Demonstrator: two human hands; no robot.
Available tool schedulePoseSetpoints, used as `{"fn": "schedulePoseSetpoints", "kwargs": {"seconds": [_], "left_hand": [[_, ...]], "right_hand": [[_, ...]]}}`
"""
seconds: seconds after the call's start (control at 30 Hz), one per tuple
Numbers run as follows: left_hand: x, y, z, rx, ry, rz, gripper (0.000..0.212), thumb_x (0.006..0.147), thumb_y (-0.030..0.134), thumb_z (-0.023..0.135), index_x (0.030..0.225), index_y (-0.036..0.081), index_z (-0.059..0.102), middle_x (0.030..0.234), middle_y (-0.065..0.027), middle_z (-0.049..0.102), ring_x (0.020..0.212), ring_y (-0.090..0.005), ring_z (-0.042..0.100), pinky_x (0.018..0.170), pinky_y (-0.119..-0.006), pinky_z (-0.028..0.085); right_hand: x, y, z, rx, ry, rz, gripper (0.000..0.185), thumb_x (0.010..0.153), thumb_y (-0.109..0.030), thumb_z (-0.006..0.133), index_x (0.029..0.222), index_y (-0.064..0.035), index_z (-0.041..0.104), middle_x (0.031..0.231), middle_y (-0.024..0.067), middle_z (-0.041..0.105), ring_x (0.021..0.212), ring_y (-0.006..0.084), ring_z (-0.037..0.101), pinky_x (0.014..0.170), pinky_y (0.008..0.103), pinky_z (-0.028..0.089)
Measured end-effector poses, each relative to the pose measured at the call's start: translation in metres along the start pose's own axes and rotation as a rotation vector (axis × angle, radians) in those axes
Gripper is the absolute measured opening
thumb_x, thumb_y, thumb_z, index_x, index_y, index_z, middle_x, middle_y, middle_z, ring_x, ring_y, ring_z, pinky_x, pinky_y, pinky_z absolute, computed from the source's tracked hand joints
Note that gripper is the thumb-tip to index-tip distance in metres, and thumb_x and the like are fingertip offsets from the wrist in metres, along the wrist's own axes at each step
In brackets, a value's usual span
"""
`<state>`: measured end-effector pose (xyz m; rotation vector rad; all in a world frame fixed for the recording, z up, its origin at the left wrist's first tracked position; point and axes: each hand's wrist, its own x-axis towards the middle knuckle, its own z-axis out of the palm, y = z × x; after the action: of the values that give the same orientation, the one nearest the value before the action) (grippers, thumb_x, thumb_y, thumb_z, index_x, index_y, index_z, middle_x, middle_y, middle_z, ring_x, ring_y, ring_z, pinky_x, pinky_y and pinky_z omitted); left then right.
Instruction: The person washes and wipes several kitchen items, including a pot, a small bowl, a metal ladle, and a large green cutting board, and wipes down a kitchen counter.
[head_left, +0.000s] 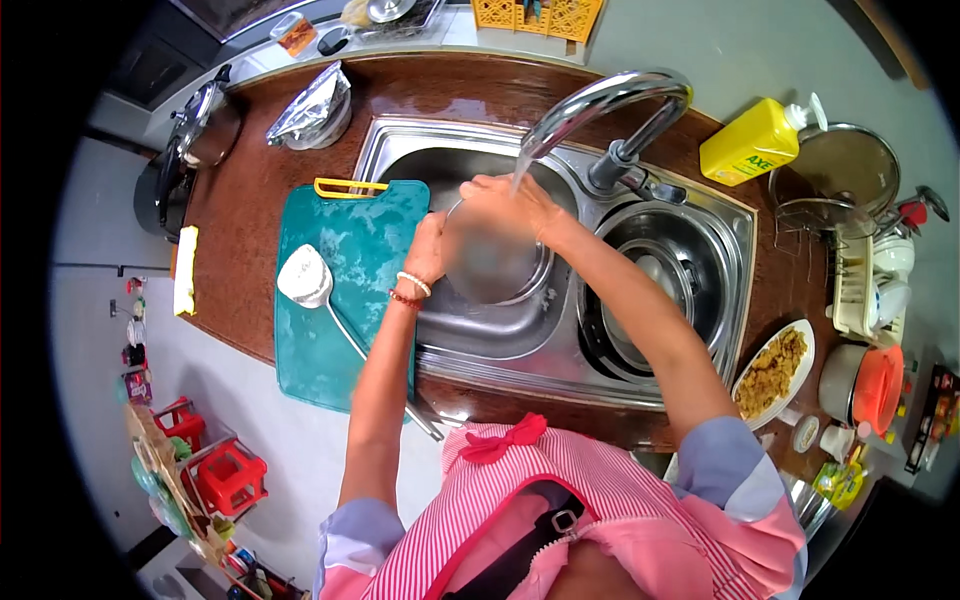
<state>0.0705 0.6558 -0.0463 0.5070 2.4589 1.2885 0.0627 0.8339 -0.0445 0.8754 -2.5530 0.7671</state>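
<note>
My left hand (429, 247) grips the left rim of a round metal vessel (499, 277) in the larger sink basin (495, 341). The vessel's middle is blurred, so its contents cannot be told. My right hand (517, 204) lies across the vessel's far side, fingers pointing left; whether it grips the rim is unclear. Water runs from the chrome faucet (600, 109) onto the right hand. Left of the basin, a green cutting board (337, 217) carries a long-handled metal turner (304, 277) with a whitish blade, its handle running under my left forearm. A yellow-handled tool (349, 187) lies at the board's far edge.
The smaller basin (739, 300) holds nested metal pans (652, 277). Yellow AXE soap bottle (750, 142), glass lid (847, 161), dish rack (851, 292) and food plate (799, 326) stand right. Foil-covered bowl (315, 109) and pressure cooker (210, 124) stand far left.
</note>
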Motion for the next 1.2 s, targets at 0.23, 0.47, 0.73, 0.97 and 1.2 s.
{"fn": "schedulePoseSetpoints", "kwargs": {"seconds": [0.23, 0.47, 0.73, 0.97, 1.2], "left_hand": [[-0.017, 0.022, 0.009, 0.201, 0.229, 0.036, 0.022, 0.082, 0.018, 0.054, 0.087, -0.003, 0.059, 0.072, -0.0240, 0.056, 0.070, -0.0390, 0.056, 0.058, -0.040, 0.042], [-0.017, 0.038, 0.018, 0.159, 0.351, 0.010, 0.026, 0.083, 0.018, 0.054, 0.092, -0.006, 0.058, 0.077, -0.0254, 0.056, 0.075, -0.0381, 0.057, 0.061, -0.039, 0.043], [-0.014, -0.014, 0.080, -0.904, 0.486, -0.372, 0.018, 0.086, 0.021, 0.054, 0.094, 0.007, 0.061, 0.081, -0.0016, 0.061, 0.069, -0.0116, 0.057, 0.056, -0.025, 0.044], [-0.025, -0.008, 0.099, -1.204, 0.020, -0.503, 0.028, 0.083, 0.022, 0.057, 0.107, 0.009, 0.054, 0.100, -0.0058, 0.058, 0.085, -0.0188, 0.059, 0.064, -0.031, 0.053], [-0.034, 0.009, 0.054, 0.179, 0.337, 0.147, 0.041, 0.069, 0.001, 0.051, 0.110, 0.001, 0.046, 0.099, -0.0205, 0.050, 0.083, -0.0399, 0.054, 0.067, -0.044, 0.045]], "right_hand": [[-0.031, -0.007, 0.009, 0.076, 0.069, 0.369, 0.024, 0.084, -0.031, 0.051, 0.080, -0.0075, 0.047, 0.073, 0.0130, 0.056, 0.065, 0.0364, 0.055, 0.053, 0.0451, 0.041], [-0.098, -0.021, 0.053, 0.330, 0.481, 0.926, 0.027, 0.087, -0.026, 0.047, 0.085, 0.0005, 0.050, 0.068, 0.0208, 0.057, 0.064, 0.0387, 0.055, 0.056, 0.0445, 0.041], [-0.098, -0.063, 0.043, 1.258, 0.470, 1.286, 0.035, 0.080, -0.028, 0.056, 0.096, 0.0030, 0.054, 0.075, 0.0171, 0.061, 0.050, 0.0232, 0.059, 0.043, 0.0319, 0.048], [-0.113, -0.040, 0.027, 0.898, 0.387, 1.197, 0.023, 0.080, -0.022, 0.059, 0.082, 0.0007, 0.059, 0.062, 0.0076, 0.059, 0.045, 0.0127, 0.056, 0.038, 0.0226, 0.042], [-0.104, -0.032, 0.037, 1.543, 0.196, 1.421, 0.036, 0.076, -0.026, 0.066, 0.103, -0.0065, 0.053, 0.080, 0.0066, 0.061, 0.057, 0.0169, 0.061, 0.043, 0.0236, 0.050]]}}
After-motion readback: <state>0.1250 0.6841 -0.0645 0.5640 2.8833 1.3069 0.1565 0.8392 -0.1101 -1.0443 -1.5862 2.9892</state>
